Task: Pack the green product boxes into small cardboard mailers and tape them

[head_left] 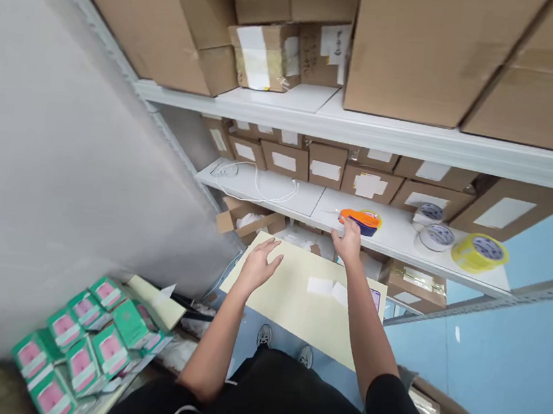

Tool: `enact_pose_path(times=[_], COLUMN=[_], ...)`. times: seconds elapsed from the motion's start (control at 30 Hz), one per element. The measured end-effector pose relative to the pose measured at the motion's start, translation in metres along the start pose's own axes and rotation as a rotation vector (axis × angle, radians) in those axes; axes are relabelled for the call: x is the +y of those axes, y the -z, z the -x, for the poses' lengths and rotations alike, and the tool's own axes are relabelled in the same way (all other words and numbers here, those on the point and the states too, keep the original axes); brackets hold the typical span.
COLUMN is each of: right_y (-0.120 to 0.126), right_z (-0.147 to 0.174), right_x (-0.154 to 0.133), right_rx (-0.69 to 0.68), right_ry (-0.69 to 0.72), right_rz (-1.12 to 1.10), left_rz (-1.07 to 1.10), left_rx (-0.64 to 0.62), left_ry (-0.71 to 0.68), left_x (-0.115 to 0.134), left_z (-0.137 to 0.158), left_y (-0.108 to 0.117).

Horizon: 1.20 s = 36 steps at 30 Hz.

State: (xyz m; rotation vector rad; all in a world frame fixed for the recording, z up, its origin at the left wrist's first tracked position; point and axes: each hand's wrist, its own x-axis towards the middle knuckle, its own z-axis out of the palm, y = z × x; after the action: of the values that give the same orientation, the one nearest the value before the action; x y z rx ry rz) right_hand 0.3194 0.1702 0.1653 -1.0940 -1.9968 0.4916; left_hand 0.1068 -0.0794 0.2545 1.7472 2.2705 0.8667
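Note:
On the edge of the middle shelf, my right hand (348,244) is closed at the near side of an orange and dark-blue tape dispenser (366,225). A yellow roll shows behind the dispenser, and my fingertips are partly hidden against it. My left hand (258,266) hovers over the left part of a cream tabletop (288,312), fingers apart and holding nothing. Two white paper pieces (320,286) lie on that tabletop between my arms. A phone (375,298) with a lit screen is partly covered by my right forearm.
Tape rolls (480,253) stand at the shelf's right end. A white cable (262,195) lies on its left. Labelled cardboard boxes (326,165) line the back; larger cartons (430,58) fill the upper shelf. Several green-and-pink boxes (80,364) are piled at lower left, beside a grey wall.

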Motion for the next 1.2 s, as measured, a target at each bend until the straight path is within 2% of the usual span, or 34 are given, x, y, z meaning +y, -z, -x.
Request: enact_pose_path(times=[0.17, 0.27, 0.37, 0.5, 0.67, 0.77, 0.87, 0.97, 1.03, 1.2], right_y=[-0.046, -0.086, -0.132, -0.196, -0.272, -0.311, -0.345, -0.376, -0.394, -0.428], right_z=[0.052, 0.079, 0.1, 0.128, 0.181, 0.216, 0.248, 0.276, 0.294, 0.332], right_x=[-0.046, -0.088, -0.14, -0.218, -0.322, -0.375, -0.415, -0.44, -0.446, -0.431], right_rx=[-0.263, -0.438, -0.577, -0.736, -0.892, -0.957, -1.003, -1.049, -1.089, -1.228], right_ry=[0.012, 0.037, 0.084, 0.15, 0.247, 0.308, 0.351, 0.337, 0.288, 0.139], right_rz=[-0.216, -0.311, -0.388, -0.459, -0.527, -0.544, -0.542, -0.536, -0.525, -0.456], left_rz=[-0.069, -0.075, -0.067, -0.066, -0.092, -0.103, -0.099, -0.066, -0.006, 0.381], left_rx=[0.017, 0.017, 0.056, 0.176, 0.327, 0.401, 0.456, 0.473, 0.459, 0.3], left_ry=[0.077, 0.121, 0.206, 0.379, 0.654, 0.791, 0.879, 0.947, 0.983, 1.089], left_x=[-0.037, -0.058, -0.09, -0.149, -0.229, -0.272, -0.311, -0.344, -0.362, -0.391], left_z=[0.03, 0.057, 0.092, 0.158, 0.261, 0.32, 0.369, 0.4, 0.408, 0.395], left_y=[0.002, 0.011, 0.03, 0.071, 0.126, 0.15, 0.165, 0.167, 0.159, 0.115])
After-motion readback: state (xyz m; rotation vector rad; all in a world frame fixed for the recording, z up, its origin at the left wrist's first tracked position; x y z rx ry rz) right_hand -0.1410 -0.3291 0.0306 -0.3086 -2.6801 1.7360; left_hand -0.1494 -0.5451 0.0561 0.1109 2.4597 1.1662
